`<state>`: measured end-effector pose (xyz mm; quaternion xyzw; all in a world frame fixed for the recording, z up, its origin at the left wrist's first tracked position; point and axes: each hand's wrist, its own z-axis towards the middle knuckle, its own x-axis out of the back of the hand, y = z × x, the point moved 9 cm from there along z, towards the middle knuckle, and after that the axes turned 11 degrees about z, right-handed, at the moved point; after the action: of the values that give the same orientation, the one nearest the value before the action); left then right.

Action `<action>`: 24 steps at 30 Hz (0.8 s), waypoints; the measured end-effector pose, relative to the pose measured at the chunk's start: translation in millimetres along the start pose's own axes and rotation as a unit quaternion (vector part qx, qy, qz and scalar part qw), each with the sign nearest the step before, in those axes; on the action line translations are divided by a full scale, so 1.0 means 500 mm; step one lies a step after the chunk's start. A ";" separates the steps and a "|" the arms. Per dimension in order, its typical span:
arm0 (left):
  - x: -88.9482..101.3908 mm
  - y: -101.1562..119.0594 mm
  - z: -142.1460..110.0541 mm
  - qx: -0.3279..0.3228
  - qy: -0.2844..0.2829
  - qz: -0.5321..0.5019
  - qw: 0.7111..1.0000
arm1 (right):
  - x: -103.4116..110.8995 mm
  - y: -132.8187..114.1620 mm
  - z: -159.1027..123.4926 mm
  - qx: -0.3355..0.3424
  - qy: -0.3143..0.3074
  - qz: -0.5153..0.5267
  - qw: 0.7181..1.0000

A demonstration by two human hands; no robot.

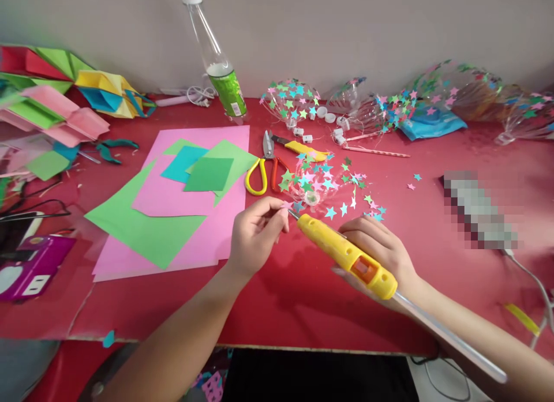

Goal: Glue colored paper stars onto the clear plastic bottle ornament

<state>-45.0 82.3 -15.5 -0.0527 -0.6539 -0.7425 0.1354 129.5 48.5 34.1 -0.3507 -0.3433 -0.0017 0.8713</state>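
My right hand (381, 255) grips a yellow hot glue gun (346, 255) with a clear glue stick (450, 338) sticking out of its back. Its metal nozzle points at a small pink paper star (286, 205) pinched in the fingertips of my left hand (256, 235). Just beyond lies a clear cut plastic bottle piece (312, 186) covered with coloured stars, with loose paper stars (366, 203) scattered around it on the red table (303, 298).
Pink and green paper sheets (173, 217) lie at left. Yellow and red handled scissors (264, 171) and a yellow utility knife (303, 149) sit behind. An upside-down green-labelled bottle (219, 62), star-decorated bottle pieces (433, 96), folded paper shapes (56, 102) and a purple power strip (30, 266) surround the area.
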 end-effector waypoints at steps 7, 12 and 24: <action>-0.016 -0.005 -0.006 0.014 -0.037 -0.017 0.999 | -0.001 0.004 0.006 -0.017 -0.004 -0.013 1.000; -0.016 -0.004 -0.007 0.018 -0.037 -0.026 0.999 | -0.005 0.006 0.008 -0.024 -0.009 -0.013 1.000; -0.015 -0.003 -0.008 0.021 -0.034 -0.026 0.999 | -0.007 0.014 0.002 -0.036 -0.015 -0.001 0.999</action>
<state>-37.9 79.6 -19.2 -0.0575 -0.6750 -0.7295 0.0946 127.9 53.5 28.0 -0.3811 -0.3564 -0.0099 0.8530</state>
